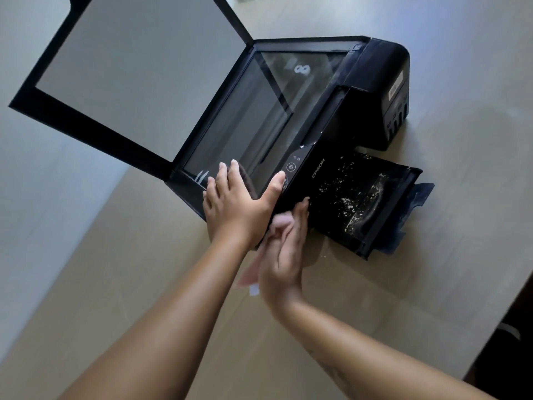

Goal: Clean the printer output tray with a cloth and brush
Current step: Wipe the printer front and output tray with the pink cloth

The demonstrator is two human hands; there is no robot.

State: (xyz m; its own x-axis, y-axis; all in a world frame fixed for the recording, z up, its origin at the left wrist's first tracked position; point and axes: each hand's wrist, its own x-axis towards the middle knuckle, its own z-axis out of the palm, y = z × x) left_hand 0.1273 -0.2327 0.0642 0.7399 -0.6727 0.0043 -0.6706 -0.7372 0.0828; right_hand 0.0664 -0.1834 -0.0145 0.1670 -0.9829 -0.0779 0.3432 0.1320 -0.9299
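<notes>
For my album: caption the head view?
Left hand rests on the printer; blurred right hand beside its speckled tray.

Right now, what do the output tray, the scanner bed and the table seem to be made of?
Output tray: probably black plastic with a semi-gloss finish; it has moulded edges and a dull sheen under the white specks.
Scanner bed: glass, clear and glossy; it mirrors a light.
Table: beige and matte, perhaps laminate; no grain shows.

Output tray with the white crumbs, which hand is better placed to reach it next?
Probably the right hand: it sits next to the output tray, while the left hand lies flat on top of the printer.
</notes>
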